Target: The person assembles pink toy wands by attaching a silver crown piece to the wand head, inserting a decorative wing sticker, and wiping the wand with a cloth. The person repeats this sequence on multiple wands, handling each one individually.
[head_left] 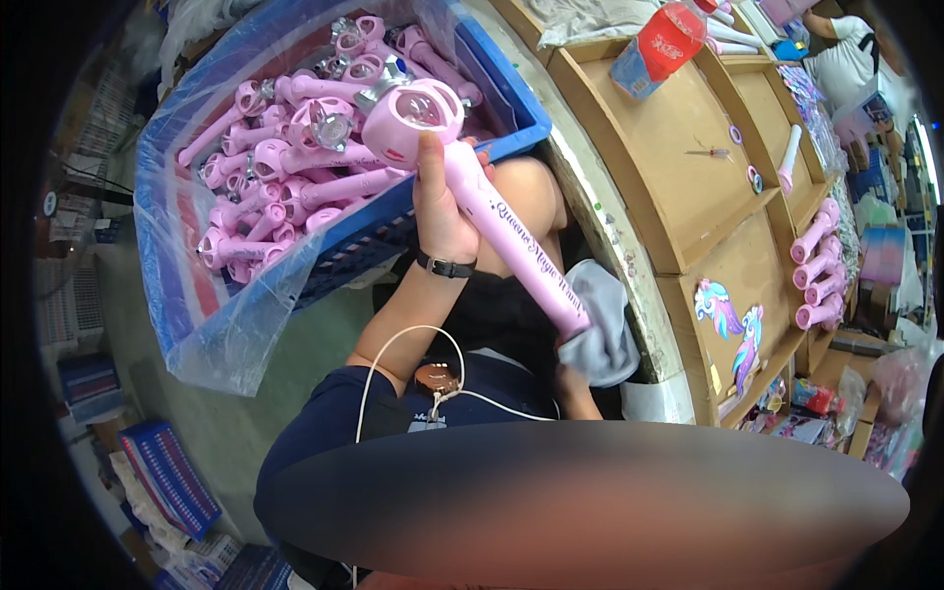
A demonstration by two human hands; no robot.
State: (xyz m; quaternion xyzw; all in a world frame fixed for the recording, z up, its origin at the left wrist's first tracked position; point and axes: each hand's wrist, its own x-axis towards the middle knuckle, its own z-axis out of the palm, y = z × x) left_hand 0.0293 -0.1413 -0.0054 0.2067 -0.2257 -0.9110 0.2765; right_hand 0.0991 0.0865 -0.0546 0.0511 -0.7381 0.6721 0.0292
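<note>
My left hand is closed around a pink toy wand just below its round head, which has a clear dome and a silvery tip. Dark lettering runs along the wand's handle, which slants down to the right. At the handle's lower end a grey cloth is bunched against it. My right hand grips this cloth from below, its fingers mostly hidden by the folds. Beyond my left hand stands a blue crate lined with clear plastic, heaped with similar pink wands.
Right of me a workbench holds shallow cardboard trays. In them are a red-labelled bottle, a small screwdriver, colourful winged cutouts and several pink handles. Another person is at the far right. Boxes stand at lower left.
</note>
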